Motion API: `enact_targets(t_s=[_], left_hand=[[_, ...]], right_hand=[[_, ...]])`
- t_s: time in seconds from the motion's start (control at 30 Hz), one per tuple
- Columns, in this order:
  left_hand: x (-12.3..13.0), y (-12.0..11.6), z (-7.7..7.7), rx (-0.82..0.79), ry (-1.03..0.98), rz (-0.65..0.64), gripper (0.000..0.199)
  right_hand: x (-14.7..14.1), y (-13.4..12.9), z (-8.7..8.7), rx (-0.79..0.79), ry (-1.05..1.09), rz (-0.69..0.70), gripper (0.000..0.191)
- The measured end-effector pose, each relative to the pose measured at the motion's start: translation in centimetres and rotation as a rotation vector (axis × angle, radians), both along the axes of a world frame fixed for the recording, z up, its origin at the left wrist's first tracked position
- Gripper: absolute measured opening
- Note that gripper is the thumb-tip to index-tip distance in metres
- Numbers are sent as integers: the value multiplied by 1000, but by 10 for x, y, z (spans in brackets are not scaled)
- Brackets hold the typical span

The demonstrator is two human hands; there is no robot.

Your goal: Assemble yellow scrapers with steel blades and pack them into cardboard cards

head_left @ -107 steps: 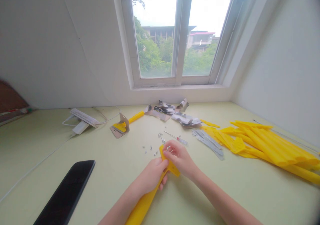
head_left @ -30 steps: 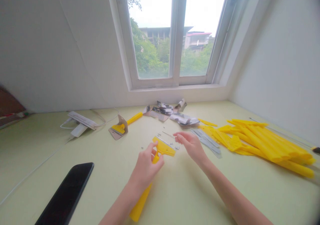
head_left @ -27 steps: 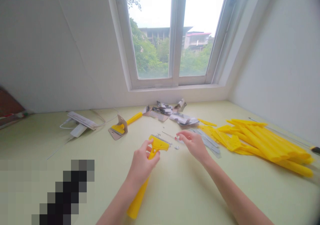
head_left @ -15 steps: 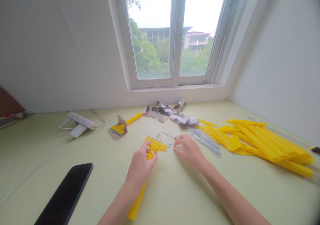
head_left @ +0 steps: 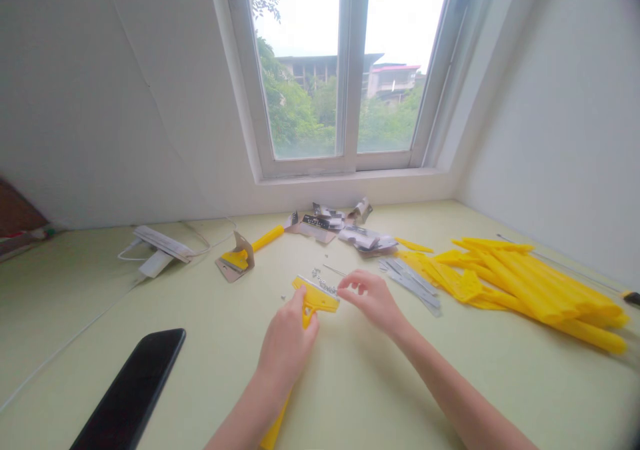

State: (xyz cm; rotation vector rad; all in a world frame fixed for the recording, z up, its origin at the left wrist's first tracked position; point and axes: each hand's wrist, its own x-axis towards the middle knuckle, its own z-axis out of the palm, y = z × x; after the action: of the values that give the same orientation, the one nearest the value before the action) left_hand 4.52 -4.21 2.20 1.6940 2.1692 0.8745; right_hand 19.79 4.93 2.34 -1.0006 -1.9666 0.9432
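My left hand [head_left: 287, 337] is wrapped around a yellow scraper [head_left: 315, 295], its wide head pointing away from me and its handle running back under my wrist. A metal strip shows along the head's far edge. My right hand [head_left: 373, 297] is at the head's right end, thumb and fingers curled together in a pinch. Whatever may be between those fingertips is too small to make out. Just beyond the head lies a pile of small metal nuts or screws [head_left: 327, 288], partly covered by it. A thin screwdriver [head_left: 334, 270] lies behind, its near end hidden by my right hand.
Flat grey metal strips [head_left: 410, 283] and a heap of yellow scraper parts [head_left: 540, 280] lie to the right. Crumpled packaging [head_left: 367, 238] is at the back. Another yellow scraper [head_left: 267, 238] with cardboard, a power strip [head_left: 163, 243] and a black phone [head_left: 133, 387] are on the left.
The scraper head has shifted slightly right and turned, showing more of its far edge. My right hand has moved left, up to the head's right end.
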Motion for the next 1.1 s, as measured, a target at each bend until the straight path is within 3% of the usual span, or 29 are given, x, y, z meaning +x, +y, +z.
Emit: enact_targets(t_s=[0.13,0.53,0.63,0.73,0.87,1.1], left_hand=[[2,-1,-2,-14,78,-16,38],[5,-5,-4,-32,136,-18,37],[6,-6,-3,-42,177,-16,39],[8,-6,-3,-37,232,-6,41],[10,-7,-3,1,292,2,42],[11,-8,-3,4,341,-4,43]], right_hand=[[-12,-12,4,-126,128,118,9],[-19,-14,-6,-292,193,139,8],[-21,-18,-2,-425,234,97,7],[-20,-20,2,-586,302,63,19],[-18,-18,2,-740,345,105,25],[-21,-19,3,-711,338,96,19]])
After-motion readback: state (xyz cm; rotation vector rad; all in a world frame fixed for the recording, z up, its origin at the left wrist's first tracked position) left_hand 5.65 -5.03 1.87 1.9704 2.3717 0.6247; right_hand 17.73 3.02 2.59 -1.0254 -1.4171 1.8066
